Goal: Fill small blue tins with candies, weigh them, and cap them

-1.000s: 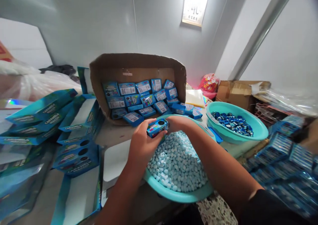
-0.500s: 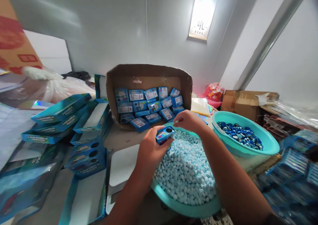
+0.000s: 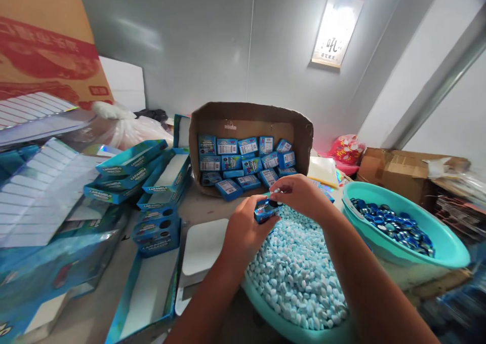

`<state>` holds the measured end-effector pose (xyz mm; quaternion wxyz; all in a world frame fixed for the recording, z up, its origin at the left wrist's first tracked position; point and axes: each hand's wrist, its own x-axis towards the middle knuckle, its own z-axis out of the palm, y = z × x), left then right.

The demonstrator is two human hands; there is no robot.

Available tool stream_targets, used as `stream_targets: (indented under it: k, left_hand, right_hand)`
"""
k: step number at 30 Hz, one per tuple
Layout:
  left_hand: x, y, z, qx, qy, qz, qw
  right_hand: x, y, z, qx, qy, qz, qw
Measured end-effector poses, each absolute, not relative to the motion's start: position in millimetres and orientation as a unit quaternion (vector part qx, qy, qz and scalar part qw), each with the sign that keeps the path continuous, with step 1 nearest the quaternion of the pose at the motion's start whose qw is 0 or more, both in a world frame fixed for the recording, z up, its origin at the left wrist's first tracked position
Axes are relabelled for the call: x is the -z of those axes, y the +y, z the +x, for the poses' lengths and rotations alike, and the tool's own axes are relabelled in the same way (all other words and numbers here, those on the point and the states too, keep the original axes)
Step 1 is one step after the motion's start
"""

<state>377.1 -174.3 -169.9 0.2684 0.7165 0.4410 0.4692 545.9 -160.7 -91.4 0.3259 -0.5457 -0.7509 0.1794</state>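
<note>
My left hand point(image 3: 245, 227) is closed round a small blue candy box point(image 3: 261, 213), whose dark round hole faces up. Right over that hole, the fingertips of my right hand point(image 3: 298, 194) are pinched together, with a bit of white candy point(image 3: 277, 190) showing between them. Both hands are above the far left side of a turquoise basin point(image 3: 283, 329), which is heaped with pale blue and white candies point(image 3: 299, 268). Behind my hands, a cardboard box point(image 3: 252, 111) lies open towards me, with several small blue boxes point(image 3: 250, 166) inside it.
To the right stands another turquoise basin point(image 3: 410, 265) full of shiny blue round pieces point(image 3: 398, 228). Stacked blue display trays point(image 3: 129, 164) and an upright group of holed blue boxes point(image 3: 157, 232) are on the left. White card pieces point(image 3: 205, 245) lie beside the candy basin.
My right hand has come over to the candy box and now meets it at the hole. The left hand still holds the box. The camera view has turned slightly left.
</note>
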Motion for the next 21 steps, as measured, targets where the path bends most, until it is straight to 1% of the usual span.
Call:
stream_targets:
  k: [5,10,14,21]
  left_hand:
    - [171.5,-174.1,377.0,-0.469,0.44,0.718,0.266]
    - [172.5,-173.1,377.7,-0.48,0.427,0.719,0.266]
    - [170.7,-174.3,378.1,-0.475,0.434,0.715,0.272]
    - [167.8,-178.0,378.5,-0.466,0.45,0.707,0.283]
  right_hand:
    - [87.6,-165.0,542.1,-0.134,-0.768,-0.549,0.303]
    - [88.1,-164.8,543.5,-0.173,-0.76,-0.549,0.303]
    - [88.7,-164.6,543.5,-0.162,-0.781,-0.523,0.299]
    - [90.0,-165.9,544.9,-0.093,-0.787,-0.522,0.315]
